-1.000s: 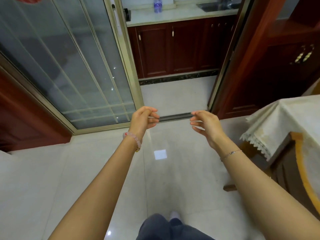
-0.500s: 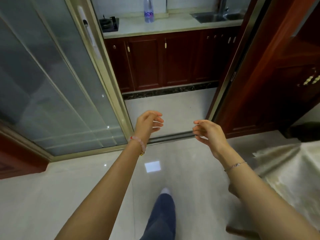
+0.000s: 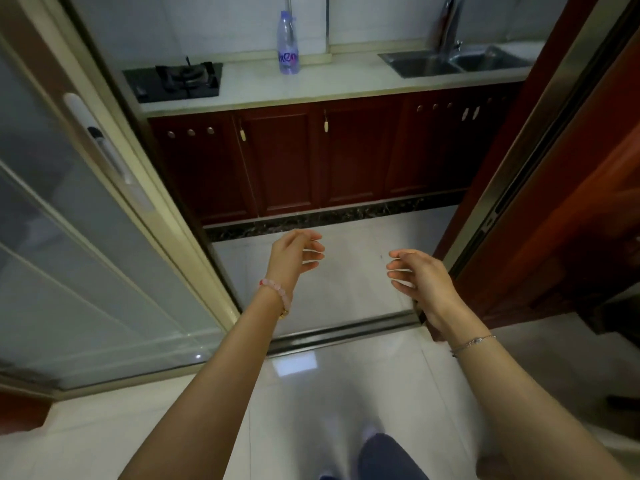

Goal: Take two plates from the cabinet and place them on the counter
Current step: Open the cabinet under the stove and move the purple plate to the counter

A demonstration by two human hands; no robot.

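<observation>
Two bare hands hang in front of the body with nothing in them: the left hand (image 3: 294,259) has its fingers loosely curled and spread, and the right hand (image 3: 419,282) mirrors it, palm turned inward, fingers slack. A string of rounded pale pink beads (image 3: 277,294) circles the left wrist; a thin silver chain (image 3: 472,344) crosses the right one.

Below both hands lies a glossy, pale tiled floor (image 3: 346,282), and nearer the body than the hands runs a dull metal sliding-door track (image 3: 343,332). To the left of the left hand stands a frosted glass sliding door in a cream frame (image 3: 86,237); just beside the right hand rises a dark red wooden door frame (image 3: 540,202).

Well beyond the fingertips is a row of dark red panelled wooden cabinet doors (image 3: 311,161), all shut, with small pale handles and round knobs. No plates can be seen. Above them stretches the smooth whitish stone worktop (image 3: 329,84), carrying a black gas hob (image 3: 176,79), an upright clear plastic bottle with a purple label (image 3: 288,46), and a steel double sink with a curved tap (image 3: 457,62).
</observation>
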